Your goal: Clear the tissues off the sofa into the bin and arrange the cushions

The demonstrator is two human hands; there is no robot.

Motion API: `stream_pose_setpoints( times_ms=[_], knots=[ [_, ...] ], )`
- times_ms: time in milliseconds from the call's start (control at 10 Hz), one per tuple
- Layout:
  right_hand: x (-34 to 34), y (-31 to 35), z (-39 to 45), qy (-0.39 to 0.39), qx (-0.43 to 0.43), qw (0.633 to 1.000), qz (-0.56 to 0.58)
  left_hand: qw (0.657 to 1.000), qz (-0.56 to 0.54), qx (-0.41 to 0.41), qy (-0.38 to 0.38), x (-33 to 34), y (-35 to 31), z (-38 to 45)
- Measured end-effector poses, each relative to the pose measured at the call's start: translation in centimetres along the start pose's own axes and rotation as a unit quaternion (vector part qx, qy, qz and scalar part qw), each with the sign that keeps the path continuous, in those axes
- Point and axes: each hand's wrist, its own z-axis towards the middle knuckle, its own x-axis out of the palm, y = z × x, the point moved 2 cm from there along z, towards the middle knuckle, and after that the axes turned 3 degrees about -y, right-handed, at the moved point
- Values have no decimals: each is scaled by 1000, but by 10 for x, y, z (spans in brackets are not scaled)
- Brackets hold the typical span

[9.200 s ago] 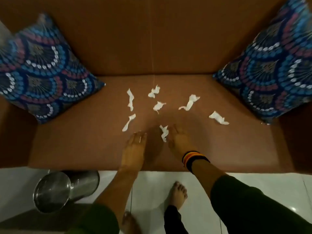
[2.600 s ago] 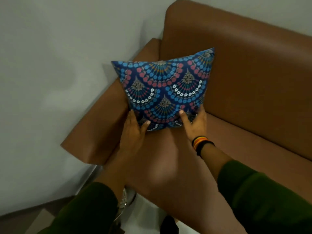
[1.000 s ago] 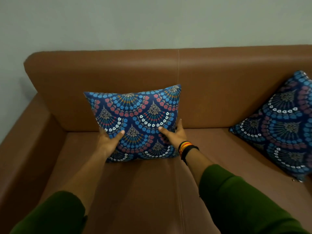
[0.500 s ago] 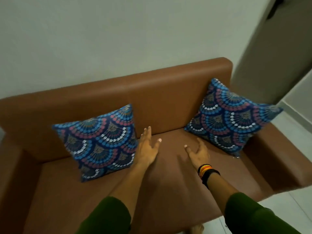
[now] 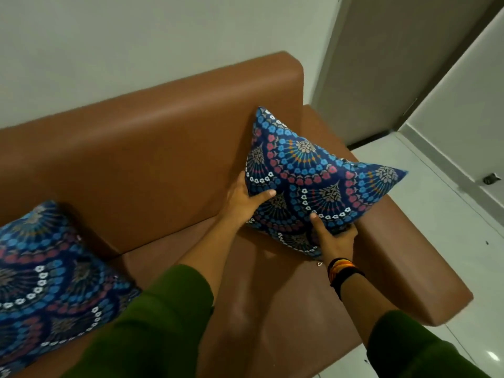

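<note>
A brown leather sofa (image 5: 152, 159) fills the view. The right cushion (image 5: 313, 184), dark blue with a fan pattern, sits tilted in the sofa's right corner against the backrest and armrest. My left hand (image 5: 245, 199) grips its left edge, thumb across the front. Gripping its lower edge is my right hand (image 5: 334, 237), which wears a striped wristband. The left cushion (image 5: 46, 271), of the same pattern, leans against the backrest at the left, partly cut off by the frame. No tissues show on the seat. The bin is out of view.
The sofa's right armrest (image 5: 409, 257) runs beside the held cushion. Beyond it lie a white tiled floor (image 5: 436, 214) and a grey door (image 5: 381, 64). A pale wall (image 5: 136, 36) stands behind the sofa.
Half a second ago both hands hovered open over the seat between the cushions. Now they have reached right and taken hold of the right cushion; the view has swung to the right.
</note>
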Motion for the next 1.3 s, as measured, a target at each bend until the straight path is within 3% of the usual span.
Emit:
stream_pose_setpoints(
  times_ms=[300,600,700,900,1100,1200,1300],
  knots=[
    [11,16,7,65,-25,996,53,997,-37,-67,-26,-7,1,12],
    [94,58,-65,243,-84,965,-43,949,-165,-111,-244,-112,56,-100],
    [133,56,-90,292,-104,948,-67,935,-151,-137,-290,-148,80,-117],
    [184,34,-127,347,-120,927,-77,915,-173,-185,-313,-185,129,-142],
    [196,13,-132,342,-130,917,-160,931,-144,-162,-293,-193,148,-147],
    [182,28,-153,325,-120,918,-195,937,-44,-188,-291,-194,136,-162],
    [131,27,-192,296,-122,931,-176,923,87,-127,-354,-209,118,-186]
  ],
)
